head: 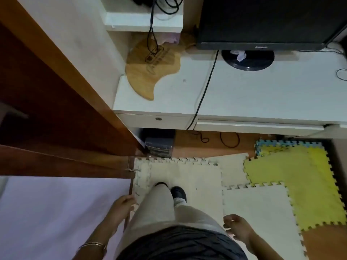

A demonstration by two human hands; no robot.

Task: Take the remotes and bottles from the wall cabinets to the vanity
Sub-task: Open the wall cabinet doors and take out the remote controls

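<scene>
Your left hand [123,204]: low, at the corner of the bed [56,212], fingers [129,198] curled loosely, holding nothing; a thin bangle [93,244] sits on that wrist.

Your right hand [237,228]: hanging over the floor mats [187,175], fingers spread and slack, holding nothing.

Remotes and bottles: none can be made out in this view; neither hand carries one.

Desk [262,94]: white, straight ahead of you. On it, at the back right, a black monitor [262,19] on a round stand [247,60], with a crumpled white scrap [239,54] on the stand. At the back left corner, a round wooden board [150,72], partly leaning against the wall. A black cable [204,89] runs from behind the monitor across the top and over the front edge.

Shelf [142,21]: white, above the board, with more black cable looped on it.

Under the desk: a dark box [159,145] at the left, loose cable on the floor.

Mats: cream tiles beneath your feet, yellow ones [300,181] to the right, a small stack at the far right corner.

Left of you: a brown wooden panel [47,109].
</scene>
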